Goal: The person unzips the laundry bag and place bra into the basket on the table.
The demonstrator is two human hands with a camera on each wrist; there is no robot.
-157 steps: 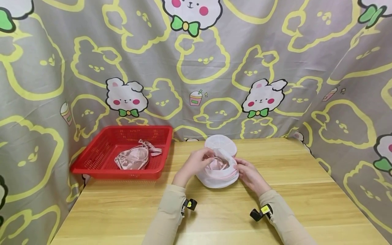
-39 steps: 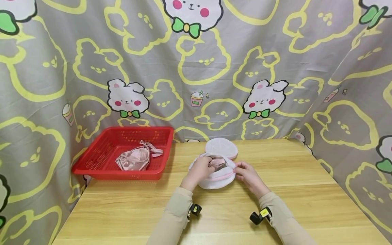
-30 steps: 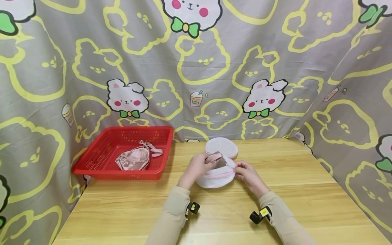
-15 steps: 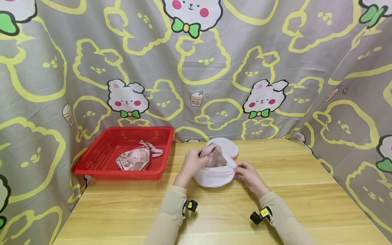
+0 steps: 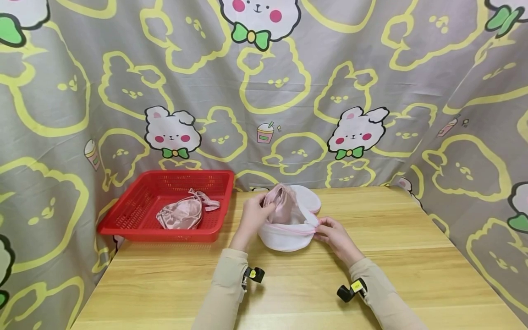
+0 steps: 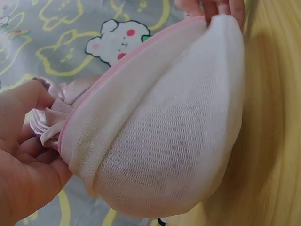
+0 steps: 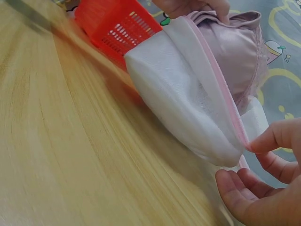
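A white mesh laundry bag (image 5: pixel 286 240) with a pink zip edge stands at mid-table, its round lid (image 5: pixel 310 198) folded back behind it. My left hand (image 5: pixel 252 219) grips a pink satin bra (image 5: pixel 282 204) at the bag's left rim. The bra's upper part rises above the opening, while its lower part stays inside. In the left wrist view, satin folds (image 6: pixel 66 101) bunch between thumb and fingers beside the zip edge. At the opposite side, my right hand (image 5: pixel 337 238) pinches the bag's rim; the right wrist view shows its fingertips on the pink zip (image 7: pixel 242 134).
To the left, a red perforated basket (image 5: pixel 154 236) holds another pink satin bra (image 5: pixel 181 214) with its straps bunched. A patterned grey curtain (image 5: pixel 284 156) hangs behind the wooden table (image 5: pixel 404 238) and along both sides.
My left hand has moved up and to the left, drawing the bra from inside the bag to above its rim. The right hand keeps its place at the right rim.
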